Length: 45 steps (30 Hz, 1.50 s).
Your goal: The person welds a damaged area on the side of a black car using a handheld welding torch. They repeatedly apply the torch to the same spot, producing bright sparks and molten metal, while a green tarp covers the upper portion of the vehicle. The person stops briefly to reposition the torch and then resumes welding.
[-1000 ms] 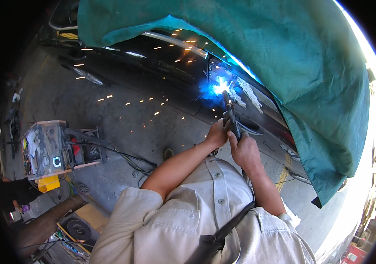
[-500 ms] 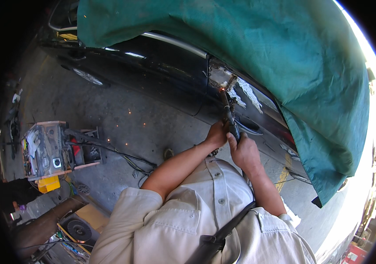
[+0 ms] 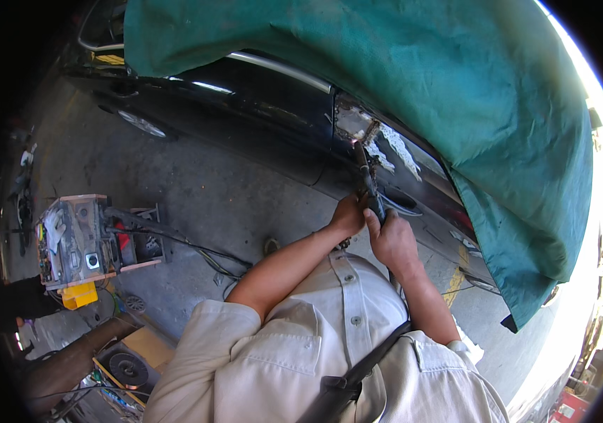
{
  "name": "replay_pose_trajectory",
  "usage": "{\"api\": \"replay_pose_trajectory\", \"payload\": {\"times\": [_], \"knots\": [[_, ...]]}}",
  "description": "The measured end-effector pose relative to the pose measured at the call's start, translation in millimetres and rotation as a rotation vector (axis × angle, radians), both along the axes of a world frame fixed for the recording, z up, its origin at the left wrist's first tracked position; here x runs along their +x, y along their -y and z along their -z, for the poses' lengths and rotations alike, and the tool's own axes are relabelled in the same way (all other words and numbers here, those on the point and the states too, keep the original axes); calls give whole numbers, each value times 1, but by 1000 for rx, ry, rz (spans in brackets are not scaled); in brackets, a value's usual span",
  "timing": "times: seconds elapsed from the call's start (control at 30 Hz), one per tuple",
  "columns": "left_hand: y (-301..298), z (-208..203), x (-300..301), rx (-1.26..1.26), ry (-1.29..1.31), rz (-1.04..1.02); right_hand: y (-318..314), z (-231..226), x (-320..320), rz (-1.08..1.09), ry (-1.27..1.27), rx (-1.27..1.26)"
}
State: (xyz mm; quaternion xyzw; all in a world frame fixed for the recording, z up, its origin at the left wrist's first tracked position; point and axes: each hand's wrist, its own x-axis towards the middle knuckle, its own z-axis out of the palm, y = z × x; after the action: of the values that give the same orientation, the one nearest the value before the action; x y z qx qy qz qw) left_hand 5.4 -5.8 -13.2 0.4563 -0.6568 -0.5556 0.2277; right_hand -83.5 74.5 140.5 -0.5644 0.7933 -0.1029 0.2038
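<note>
My right hand (image 3: 394,243) is closed around the black handle of a welding torch (image 3: 366,169), its thumb along the top. Beside it, my left hand (image 3: 349,215) curls in at the torch's near part, its fingers partly hidden. The torch points away from me, and a small bright glow shows at its tip. That tip meets the lower edge of a bare, rusty metal patch (image 3: 349,123) on the black car (image 3: 259,120). Right of the patch, whitish torn-looking material (image 3: 400,151) lies on the bodywork.
A green cover (image 3: 414,77) drapes over the car. On the left stands a cluttered cart (image 3: 76,240) with a yellow bin (image 3: 78,295); dark cables (image 3: 202,248) run from it across the floor. A box with a dark spool (image 3: 129,369) sits at lower left, near another person's dark sleeve (image 3: 30,303).
Several flying orange sparks at the left have mostly gone. The glow at the torch tip looks paler. At far left, the other person's arm has shifted; my hands stay nearly in place.
</note>
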Motion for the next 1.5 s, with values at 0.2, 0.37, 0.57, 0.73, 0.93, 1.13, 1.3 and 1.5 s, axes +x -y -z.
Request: {"api": "replay_pose_trajectory", "payload": {"times": [0.2, 0.37, 0.57, 0.73, 0.93, 1.13, 1.3, 1.5], "knots": [[-2, 7, 1, -64, -199, -22, 1, -2, 1, 30, 69, 40], [-3, 9, -1, -126, -111, -50, -1, 1, -1, 11, 40, 23], [-3, -4, -1, 52, -115, -101, -5, -1, 0, 5, 29, 23], [-2, -5, 0, 92, -113, -96, -5, -3, 1, 20, 32, 37], [-3, -3, -2, 34, -87, -97, -3, -4, 0, 39, 54, 39], [-3, -5, 0, 16, -99, -85, -1, -1, 0, 19, 41, 10], [-3, -2, 1, -14, -144, -65, -1, 0, 0, 9, 43, -10], [-3, 1, -1, 5, -139, -99, -1, -1, 0, 12, 51, 5]]}}
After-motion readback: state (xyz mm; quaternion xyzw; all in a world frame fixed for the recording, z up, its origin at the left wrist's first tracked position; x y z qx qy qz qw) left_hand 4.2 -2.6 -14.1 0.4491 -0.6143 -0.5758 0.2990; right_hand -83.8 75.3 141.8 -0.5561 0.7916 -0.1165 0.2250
